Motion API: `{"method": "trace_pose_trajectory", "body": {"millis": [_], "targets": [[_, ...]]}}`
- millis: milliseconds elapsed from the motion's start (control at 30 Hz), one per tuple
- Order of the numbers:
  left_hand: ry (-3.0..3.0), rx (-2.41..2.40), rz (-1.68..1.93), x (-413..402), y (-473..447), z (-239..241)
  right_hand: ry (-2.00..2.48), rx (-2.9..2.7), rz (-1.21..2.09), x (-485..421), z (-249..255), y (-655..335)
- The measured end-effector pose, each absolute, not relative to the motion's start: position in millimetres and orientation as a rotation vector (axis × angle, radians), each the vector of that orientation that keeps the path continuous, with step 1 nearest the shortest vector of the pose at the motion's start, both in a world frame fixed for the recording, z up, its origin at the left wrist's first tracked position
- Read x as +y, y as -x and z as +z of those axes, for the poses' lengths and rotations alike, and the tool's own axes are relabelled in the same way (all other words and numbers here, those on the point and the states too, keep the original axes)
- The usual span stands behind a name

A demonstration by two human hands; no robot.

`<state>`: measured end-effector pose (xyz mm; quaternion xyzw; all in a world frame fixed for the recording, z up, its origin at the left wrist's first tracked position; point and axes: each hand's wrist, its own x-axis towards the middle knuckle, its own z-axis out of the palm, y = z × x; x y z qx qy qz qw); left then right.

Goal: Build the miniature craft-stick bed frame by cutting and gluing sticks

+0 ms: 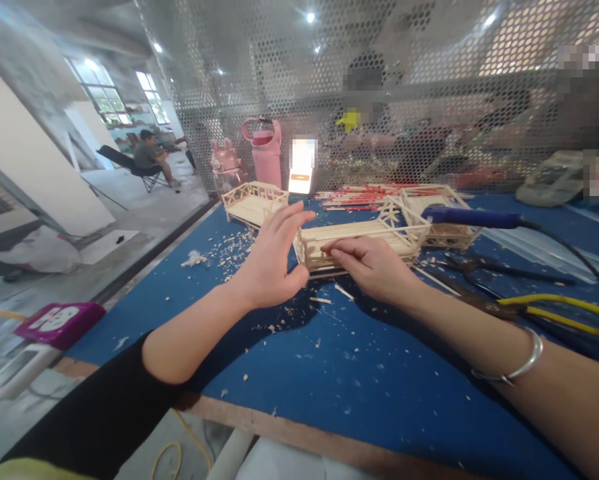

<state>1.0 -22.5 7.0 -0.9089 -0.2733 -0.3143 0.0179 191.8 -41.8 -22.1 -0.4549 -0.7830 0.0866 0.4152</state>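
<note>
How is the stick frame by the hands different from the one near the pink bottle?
The near frame has the right hand on its front rail and the left hand at its end; the far frame stands untouched. The near frame sits mid-table; the far frame stands at the back, by the pink bottle. Both are pale sticks on the blue table.

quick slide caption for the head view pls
Right hand rests on a stick-built wooden model, left hand open at its end, on a blue table littered with wood chips
</note>
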Motion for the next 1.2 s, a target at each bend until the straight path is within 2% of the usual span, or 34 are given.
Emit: {"method": "trace_pose_trajectory", "body": {"millis": [233, 833, 1033, 1200], "targets": [[2.882, -0.776, -0.888, -8.7, -2.5, -14.1, 1.125, -1.997, 0.169, -41.9, -26.3, -192.6], [2.845, -0.722, -0.971, -6.1, -3.4, -17.6, 1.07, -1.956, 0.128, -44.0, -30.6, -194.5], [2.842, -0.677, -1.074, -11.3, -2.8, -11.7, 1.102, -1.891, 0.137, -44.8, -33.2, -196.7], [2.756, -0.801, -1.352, -13.2, 3.0, 6.3, 1.05, -1.837, -0.046, -48.9, -33.7, -195.7]]}}
